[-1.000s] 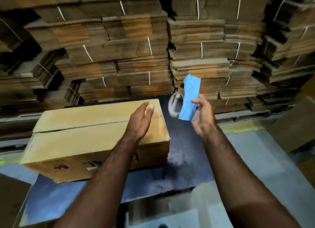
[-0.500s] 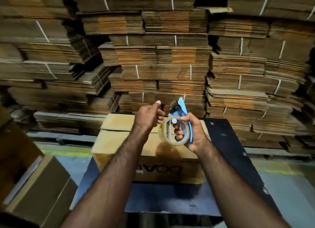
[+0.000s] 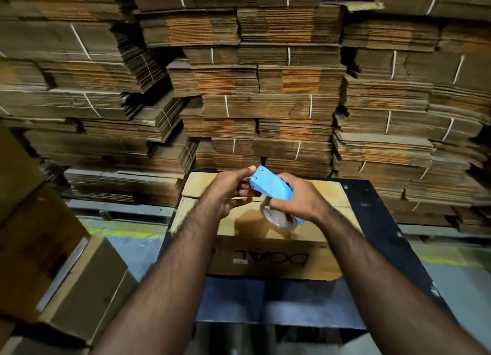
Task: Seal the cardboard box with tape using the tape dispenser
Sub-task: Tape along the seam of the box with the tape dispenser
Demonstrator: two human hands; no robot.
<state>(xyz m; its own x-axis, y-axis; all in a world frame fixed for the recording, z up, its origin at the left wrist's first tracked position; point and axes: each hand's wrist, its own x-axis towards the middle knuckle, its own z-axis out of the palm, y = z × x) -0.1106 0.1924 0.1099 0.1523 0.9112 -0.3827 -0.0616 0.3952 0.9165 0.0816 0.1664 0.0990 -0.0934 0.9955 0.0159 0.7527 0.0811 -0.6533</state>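
Note:
A closed brown cardboard box (image 3: 313,259) with upside-down dark lettering on its near side sits on a dark blue table (image 3: 265,301). Above the box's top I hold a blue tape dispenser (image 3: 271,186) carrying a roll of clear tape (image 3: 276,217). My right hand (image 3: 300,198) grips the dispenser's body and roll. My left hand (image 3: 228,192) pinches the dispenser's front end with its fingertips. The tape's loose end is hidden by my fingers.
Tall stacks of flattened cardboard bundles (image 3: 265,102) tied with white string fill the background. Brown cardboard boxes (image 3: 79,288) stand at the lower left beside the table. A grey floor with a yellow line (image 3: 119,232) shows on either side.
The view has swung so the box is centred in front of me. The dispenser tilted down flatter over the box top, and my left hand closed on its front end.

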